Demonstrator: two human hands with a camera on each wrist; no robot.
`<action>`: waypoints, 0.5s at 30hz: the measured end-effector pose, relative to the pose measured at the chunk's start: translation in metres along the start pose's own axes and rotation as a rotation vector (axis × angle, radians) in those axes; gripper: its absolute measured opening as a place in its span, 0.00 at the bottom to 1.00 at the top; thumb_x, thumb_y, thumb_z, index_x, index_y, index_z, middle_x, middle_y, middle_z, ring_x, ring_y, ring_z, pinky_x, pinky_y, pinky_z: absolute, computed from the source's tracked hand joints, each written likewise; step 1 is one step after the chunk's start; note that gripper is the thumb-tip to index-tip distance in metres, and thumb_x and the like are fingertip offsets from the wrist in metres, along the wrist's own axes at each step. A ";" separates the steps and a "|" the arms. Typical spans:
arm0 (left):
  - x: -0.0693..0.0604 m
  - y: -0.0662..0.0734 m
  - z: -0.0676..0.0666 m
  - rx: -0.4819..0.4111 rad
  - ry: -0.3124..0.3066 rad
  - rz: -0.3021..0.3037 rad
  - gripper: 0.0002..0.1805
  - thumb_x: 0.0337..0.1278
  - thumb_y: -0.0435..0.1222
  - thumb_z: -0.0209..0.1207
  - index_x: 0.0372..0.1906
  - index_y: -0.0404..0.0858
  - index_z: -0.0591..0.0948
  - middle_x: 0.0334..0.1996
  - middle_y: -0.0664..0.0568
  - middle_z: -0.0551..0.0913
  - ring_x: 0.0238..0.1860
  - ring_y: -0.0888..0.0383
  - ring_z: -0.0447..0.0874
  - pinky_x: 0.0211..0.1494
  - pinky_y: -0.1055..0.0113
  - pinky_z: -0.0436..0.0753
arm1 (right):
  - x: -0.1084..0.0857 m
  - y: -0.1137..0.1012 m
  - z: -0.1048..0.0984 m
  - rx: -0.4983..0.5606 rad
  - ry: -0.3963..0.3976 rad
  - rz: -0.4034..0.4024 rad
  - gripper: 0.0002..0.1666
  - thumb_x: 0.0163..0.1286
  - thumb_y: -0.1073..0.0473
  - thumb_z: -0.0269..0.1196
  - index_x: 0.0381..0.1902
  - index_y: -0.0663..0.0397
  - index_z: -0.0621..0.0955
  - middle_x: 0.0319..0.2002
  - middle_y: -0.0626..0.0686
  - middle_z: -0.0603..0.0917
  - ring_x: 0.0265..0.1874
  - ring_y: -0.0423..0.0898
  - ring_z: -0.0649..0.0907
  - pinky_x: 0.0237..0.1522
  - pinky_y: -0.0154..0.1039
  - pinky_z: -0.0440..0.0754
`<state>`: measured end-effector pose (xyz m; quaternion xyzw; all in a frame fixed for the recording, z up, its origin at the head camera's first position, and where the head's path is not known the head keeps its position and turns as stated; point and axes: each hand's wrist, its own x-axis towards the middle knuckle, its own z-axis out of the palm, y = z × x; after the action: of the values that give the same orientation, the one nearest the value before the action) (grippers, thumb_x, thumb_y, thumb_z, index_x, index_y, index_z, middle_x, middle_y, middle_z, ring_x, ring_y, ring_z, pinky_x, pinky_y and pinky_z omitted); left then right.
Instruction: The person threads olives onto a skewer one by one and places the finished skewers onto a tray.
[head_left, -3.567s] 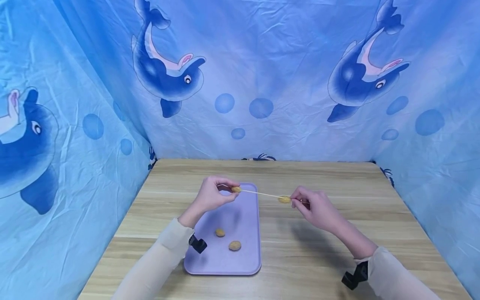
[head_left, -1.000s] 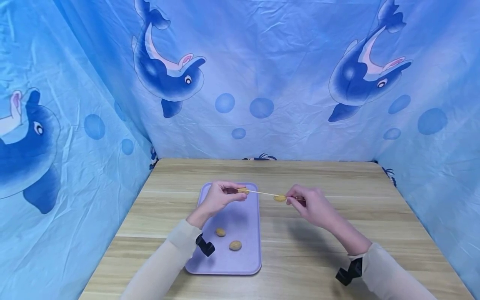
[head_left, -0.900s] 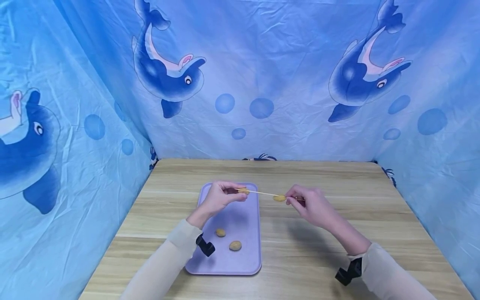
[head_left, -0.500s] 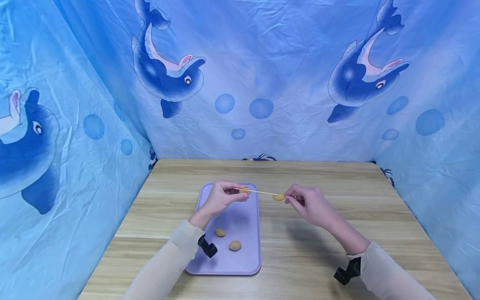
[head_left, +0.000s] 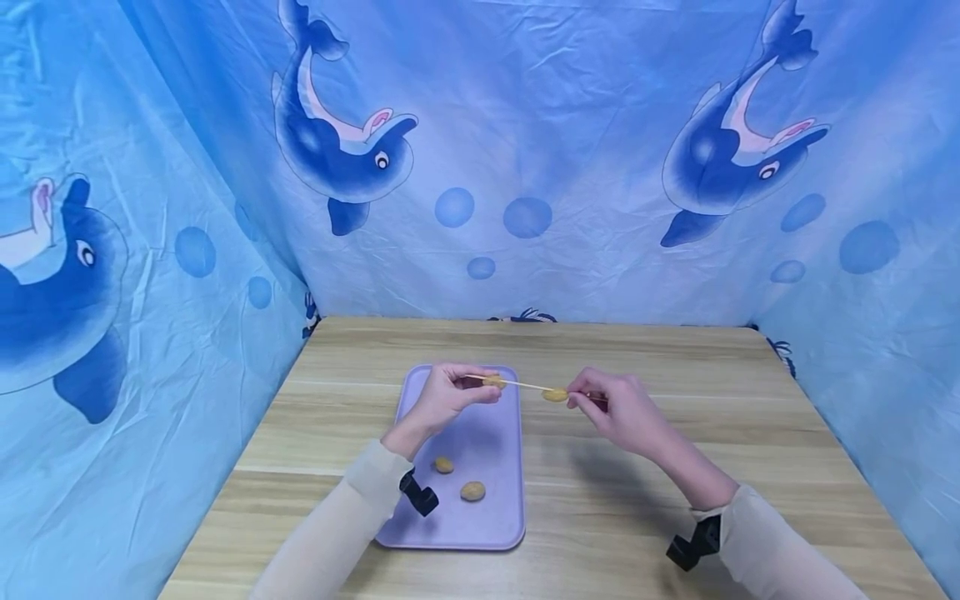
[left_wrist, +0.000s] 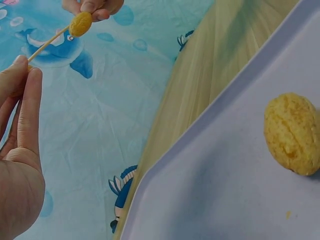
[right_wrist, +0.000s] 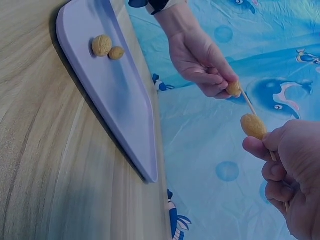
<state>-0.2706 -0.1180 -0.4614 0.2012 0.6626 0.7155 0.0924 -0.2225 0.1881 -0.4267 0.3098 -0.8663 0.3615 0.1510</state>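
Above the tray, my left hand (head_left: 442, 397) pinches a small golden puff (head_left: 493, 381) between thumb and fingers. A thin wooden skewer (head_left: 525, 385) runs from that puff to a second golden puff (head_left: 555, 394); a short bit of stick also shows on the left puff's far side. My right hand (head_left: 618, 408) grips the skewer just behind the second puff, which sits close to the fingertips in the right wrist view (right_wrist: 253, 126). A gap of bare stick separates the two puffs. The left puff is mostly hidden by fingers in the left wrist view.
Two more golden puffs, a smaller one (head_left: 443, 465) and a larger one (head_left: 472, 492), lie on the lilac tray (head_left: 510, 525). The tray rests on a wooden table (head_left: 675, 358). A blue dolphin-print curtain (head_left: 480, 167) surrounds the table's back and sides.
My left hand has moved right with its puff, and my right hand has shifted slightly left. The bare stretch of skewer between the two puffs is shorter. The puffs on the tray stay put.
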 end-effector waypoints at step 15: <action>0.003 -0.009 0.008 -0.072 -0.035 0.053 0.16 0.59 0.21 0.71 0.52 0.31 0.90 0.40 0.58 0.94 0.39 0.60 0.95 0.49 0.63 0.94 | -0.001 -0.001 0.000 0.018 -0.010 0.007 0.07 0.75 0.68 0.67 0.38 0.50 0.86 0.30 0.42 0.90 0.19 0.28 0.72 0.16 0.27 0.71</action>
<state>-0.2716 -0.1082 -0.4695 0.2277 0.6293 0.7373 0.0922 -0.2208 0.1878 -0.4266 0.3099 -0.8650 0.3681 0.1426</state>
